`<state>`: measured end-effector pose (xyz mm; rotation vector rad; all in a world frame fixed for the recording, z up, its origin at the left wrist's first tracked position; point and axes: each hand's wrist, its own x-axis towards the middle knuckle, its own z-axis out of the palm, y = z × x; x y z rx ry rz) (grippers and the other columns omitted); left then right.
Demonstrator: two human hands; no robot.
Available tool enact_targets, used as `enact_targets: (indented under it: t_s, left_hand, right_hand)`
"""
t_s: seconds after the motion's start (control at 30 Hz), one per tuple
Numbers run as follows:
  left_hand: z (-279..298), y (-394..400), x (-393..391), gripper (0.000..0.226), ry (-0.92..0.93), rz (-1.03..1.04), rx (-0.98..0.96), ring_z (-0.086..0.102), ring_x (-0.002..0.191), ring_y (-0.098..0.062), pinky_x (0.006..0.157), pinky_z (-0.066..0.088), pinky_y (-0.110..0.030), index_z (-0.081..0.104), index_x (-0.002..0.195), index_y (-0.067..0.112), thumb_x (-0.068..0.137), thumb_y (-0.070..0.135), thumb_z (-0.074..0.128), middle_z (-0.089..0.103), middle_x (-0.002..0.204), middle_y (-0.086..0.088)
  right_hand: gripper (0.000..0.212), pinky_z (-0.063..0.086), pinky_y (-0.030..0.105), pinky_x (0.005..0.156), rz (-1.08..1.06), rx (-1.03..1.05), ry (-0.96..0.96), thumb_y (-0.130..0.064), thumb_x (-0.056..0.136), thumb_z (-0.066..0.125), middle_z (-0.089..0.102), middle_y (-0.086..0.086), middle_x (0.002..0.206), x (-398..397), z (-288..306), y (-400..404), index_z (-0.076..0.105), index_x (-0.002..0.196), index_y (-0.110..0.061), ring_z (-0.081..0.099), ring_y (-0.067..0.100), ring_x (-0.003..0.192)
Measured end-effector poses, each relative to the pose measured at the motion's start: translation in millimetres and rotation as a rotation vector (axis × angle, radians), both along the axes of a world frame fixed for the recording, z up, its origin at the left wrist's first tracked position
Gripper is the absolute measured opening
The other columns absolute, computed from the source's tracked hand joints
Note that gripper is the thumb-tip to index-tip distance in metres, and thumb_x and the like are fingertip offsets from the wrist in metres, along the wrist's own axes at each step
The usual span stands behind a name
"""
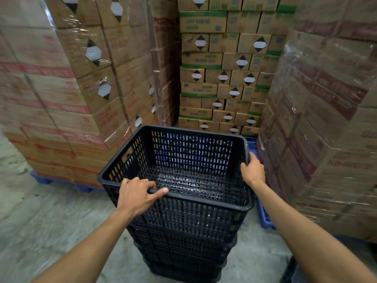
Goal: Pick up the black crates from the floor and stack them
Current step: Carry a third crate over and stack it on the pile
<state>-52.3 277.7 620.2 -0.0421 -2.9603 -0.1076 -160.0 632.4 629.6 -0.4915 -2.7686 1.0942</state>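
A black perforated crate sits as the top one of a stack of black crates standing on the concrete floor in front of me. My left hand grips the near rim of the top crate, fingers curled over the edge. My right hand holds the right rim, thumb inside. The top crate is empty and sits slightly tilted, nested into the crates below it.
Shrink-wrapped pallets of cardboard boxes rise at the left, behind and at the right, on blue pallets. A dark crate edge shows at the bottom right. Bare concrete floor lies at the left.
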Motion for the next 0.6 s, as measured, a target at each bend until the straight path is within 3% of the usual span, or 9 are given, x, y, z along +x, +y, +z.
enact_targets:
  t_s: [0.13,0.2,0.27,0.33,0.43,0.53,0.6]
  left_hand:
    - [23.1,0.5,-10.8,0.084,-0.059,0.057,0.232,0.059,0.067,-0.014,0.072,0.040,-0.037,0.063,0.078,0.030,0.074,0.090,0.006,0.062,0.068,0.008]
    - [40.1,-5.0,-26.6,0.075,-0.058,0.063,0.267,0.064,0.089,-0.019,0.082,0.046,-0.040,0.065,0.096,0.032,0.079,0.086,0.015,0.066,0.093,0.006]
    - [56.4,-19.4,-51.3,0.069,-0.045,0.074,0.270,0.059,0.114,-0.024,0.093,0.042,-0.045,0.061,0.119,0.031,0.086,0.078,0.024,0.061,0.123,0.001]
    - [69.6,-39.4,-82.5,0.071,-0.042,0.095,0.271,0.048,0.131,-0.028,0.102,0.038,-0.051,0.050,0.137,0.030,0.087,0.076,0.027,0.048,0.146,-0.002]
    - [72.1,-69.7,-118.9,0.081,-0.036,0.124,0.200,0.027,0.148,-0.026,0.113,0.028,-0.058,0.030,0.151,0.030,0.086,0.078,0.023,0.024,0.163,-0.003]
    - [40.9,-104.4,-131.3,0.091,-0.208,0.155,0.154,0.011,0.153,-0.026,0.118,0.020,-0.057,0.004,0.157,0.034,0.080,0.083,0.015,0.003,0.167,0.000]
    - [14.4,-119.7,-134.7,0.094,-0.320,0.150,0.156,0.015,0.152,-0.031,0.116,0.028,-0.055,-0.011,0.154,0.039,0.076,0.085,0.013,0.001,0.168,-0.002]
  right_hand:
    - [0.072,0.036,0.054,0.106,0.155,0.262,-0.089,-0.052,0.092,0.047,0.037,0.016,0.150,1.6,14.4,-5.0,0.022,0.152,-0.020,0.033,0.039,0.137]
    - [0.079,0.026,0.057,0.110,0.176,0.301,-0.095,-0.064,0.090,0.041,0.028,0.013,0.157,-0.4,27.4,-8.3,0.020,0.153,-0.021,0.021,0.035,0.145]
    - [0.082,0.017,0.060,0.114,0.178,0.330,-0.035,-0.071,0.088,0.034,0.016,0.008,0.162,-6.6,46.6,-12.1,0.021,0.153,-0.022,0.009,0.030,0.150]
    - [0.084,0.012,0.061,0.115,0.178,0.361,0.066,-0.074,0.087,0.028,0.012,0.004,0.164,-17.0,69.8,-16.4,0.022,0.153,-0.023,0.004,0.025,0.151]
    - [0.086,0.007,0.059,0.117,0.153,0.366,0.162,-0.078,0.086,0.017,0.008,-0.001,0.165,-22.4,82.0,-18.4,0.018,0.154,-0.025,0.000,0.020,0.152]
    - [0.093,0.004,0.059,0.119,0.226,0.487,-0.067,-0.084,0.080,0.007,-0.008,-0.007,0.164,-6.4,39.9,-22.4,0.000,0.155,-0.030,-0.009,0.022,0.151]
    - [0.093,0.003,0.060,0.118,0.287,0.592,-0.208,-0.088,0.073,0.001,-0.018,-0.013,0.160,-2.5,11.1,-25.2,-0.013,0.151,-0.039,-0.012,0.024,0.151]
